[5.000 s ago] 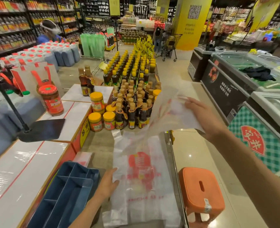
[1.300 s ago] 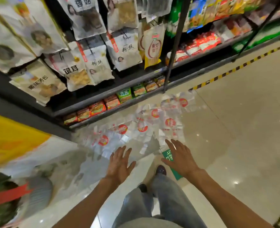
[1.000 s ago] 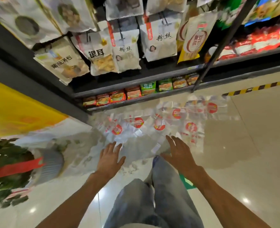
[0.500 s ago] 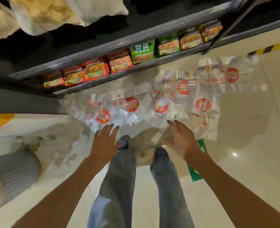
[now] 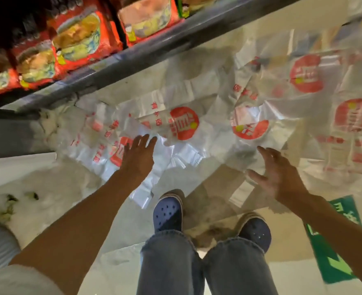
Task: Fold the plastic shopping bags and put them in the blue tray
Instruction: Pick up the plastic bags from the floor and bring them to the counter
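Several translucent white plastic shopping bags [image 5: 184, 122] with red round logos lie spread and overlapping on the shop floor in front of my feet. My left hand [image 5: 138, 155] reaches down with fingers straight, right over the left bags; I cannot tell whether it touches them. My right hand [image 5: 276, 173] hovers with fingers spread at the near edge of the bags on the right [image 5: 250, 128], holding nothing. The blue tray is out of view.
A low grey shelf edge [image 5: 133, 54] with red snack packets [image 5: 80, 37] runs along the far side of the bags. My blue clogs [image 5: 168, 213] stand just short of the bags. A green floor sticker [image 5: 333, 241] lies at the right.
I have turned from the counter with the blue tray to a pile of bags on the floor. Over the last second, both hands have dropped closer to the bags as I bend down.
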